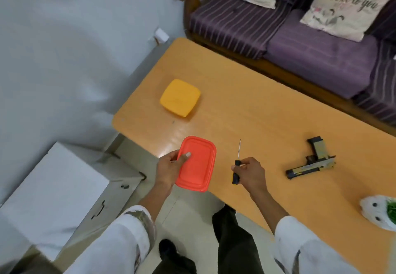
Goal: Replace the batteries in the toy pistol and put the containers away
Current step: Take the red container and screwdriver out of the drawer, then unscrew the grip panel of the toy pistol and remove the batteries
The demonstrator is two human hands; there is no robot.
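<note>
Toy pistol (pixel 310 163) lies near my right hand (pixel 251 174), which grips the screwdriver (pixel 236 177) to open it; my left hand (pixel 168 169) clasps the red container (pixel 200 166).

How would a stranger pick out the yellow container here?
Start at the long wooden table before the purple sofa. Near its left end sits the yellow container. It is squarish and untouched, unlike the red oblong container in the left hand.

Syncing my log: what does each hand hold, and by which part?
Left hand: red container, by its left edge, thumb on top. Right hand: screwdriver, by its black handle.
</note>
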